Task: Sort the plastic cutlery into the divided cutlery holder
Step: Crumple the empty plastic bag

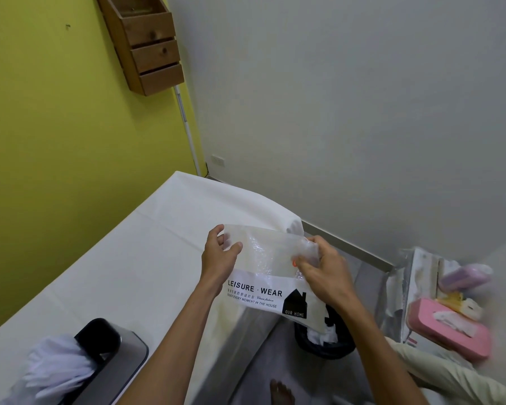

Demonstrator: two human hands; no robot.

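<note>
A translucent plastic bag (270, 267) printed "LEISURE WEAR" hangs in the air over the table's right edge. My left hand (218, 258) pinches its top left corner. My right hand (323, 273) grips its crumpled top right corner. At the lower left of the white table (114, 273) stands a grey divided cutlery holder (120, 355) with a black compartment. White plastic cutlery (56, 369) sticks out of it toward the left, blurred.
A black waste bin (324, 340) with white contents stands on the floor under the bag. A pink tissue box (447, 328) and a purple case (465, 277) lie at the right. A wooden rack (146, 45) hangs on the yellow-green wall.
</note>
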